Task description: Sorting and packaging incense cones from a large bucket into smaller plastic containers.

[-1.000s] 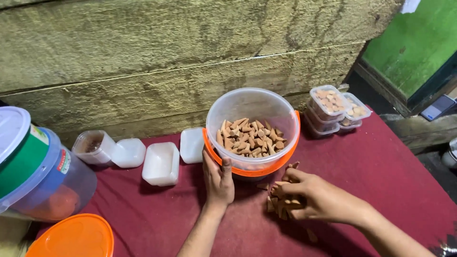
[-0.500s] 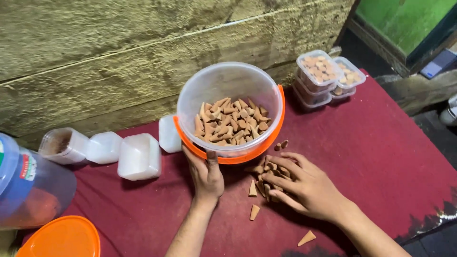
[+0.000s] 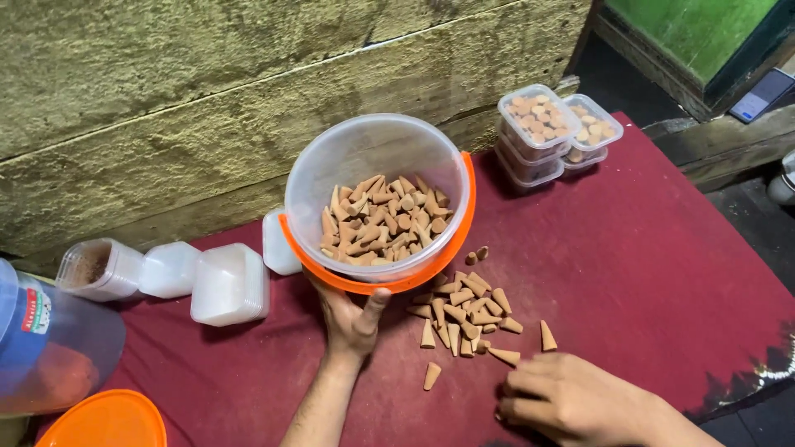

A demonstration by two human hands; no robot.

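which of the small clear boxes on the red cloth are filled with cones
The stacked boxes at the far right, beyond the tub, hold cones. Those left of the tub hold none.

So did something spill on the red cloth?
Yes: a heap of small brown cones lies loose on the red cloth, just outside the tilted tub that the left hand holds.

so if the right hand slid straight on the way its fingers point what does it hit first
Probably the lone cone on the red cloth; the right hand points left, though depth is hard to judge.
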